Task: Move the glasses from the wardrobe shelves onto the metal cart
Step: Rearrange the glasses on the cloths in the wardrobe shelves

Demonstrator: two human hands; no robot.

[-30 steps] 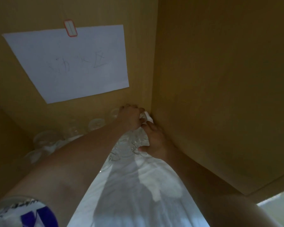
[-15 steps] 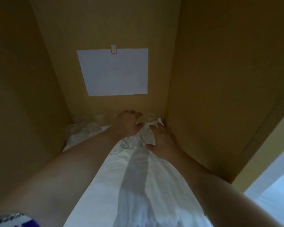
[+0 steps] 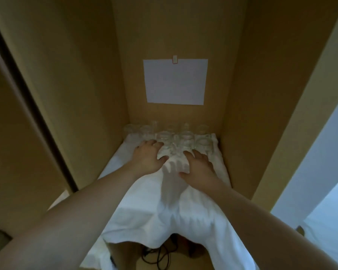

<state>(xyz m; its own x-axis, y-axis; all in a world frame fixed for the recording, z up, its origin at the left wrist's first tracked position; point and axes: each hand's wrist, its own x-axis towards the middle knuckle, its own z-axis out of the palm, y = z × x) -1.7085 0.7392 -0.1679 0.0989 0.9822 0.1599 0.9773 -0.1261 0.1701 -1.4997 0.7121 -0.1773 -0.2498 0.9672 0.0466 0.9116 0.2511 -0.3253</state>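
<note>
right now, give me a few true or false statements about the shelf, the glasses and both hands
1. The glasses stand at the back of the shelf on a white cloth. True.
2. The left hand holds a glass lifted off the shelf. False: it lies low on the cloth beside the glasses.
3. A white paper sheet hangs on the back wall. True.
4. The right hand is outside the wardrobe. False: it is on the cloth before the glasses.
5. The metal cart is in view. False.

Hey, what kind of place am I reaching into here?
Most likely a wooden wardrobe or closet compartment used for storage. Tall wood panels close it in on three sides, a white cloth covers the shelf, and clear glasses stand at the back under a paper sheet.
</note>
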